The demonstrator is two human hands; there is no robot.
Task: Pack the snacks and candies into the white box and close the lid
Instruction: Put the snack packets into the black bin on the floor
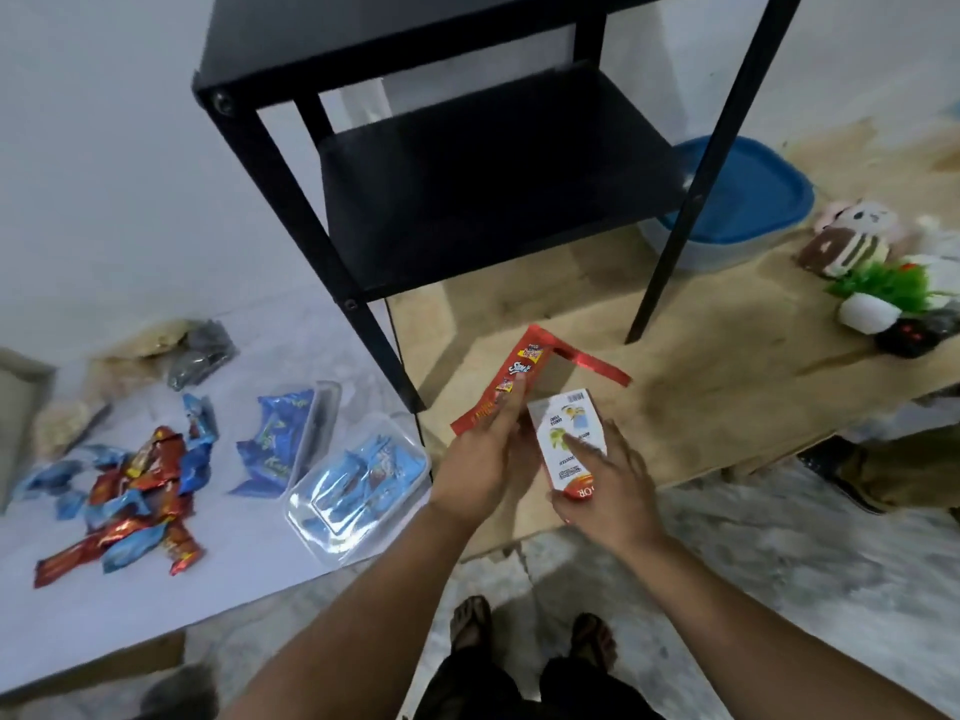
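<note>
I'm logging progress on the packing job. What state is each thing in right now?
White box: held in both hands, off the tables.
Red strip of sachets: in the left hand, bent over the box.
Right hand: grip on the box.
Loose candies: piled on the white table, unpacked.
Clear tray: open, blue packets inside.
Blue-lidded container: closed.

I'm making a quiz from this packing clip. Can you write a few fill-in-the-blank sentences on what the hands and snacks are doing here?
1. The left hand holds a strip of ____ sachets.
2. The right hand holds the white box by its ____ end.
3. The loose candy pile lies to the ____ of the clear tray.
4. The container behind the black shelf has a ____ lid.

Missing words: red; lower; left; blue
</note>
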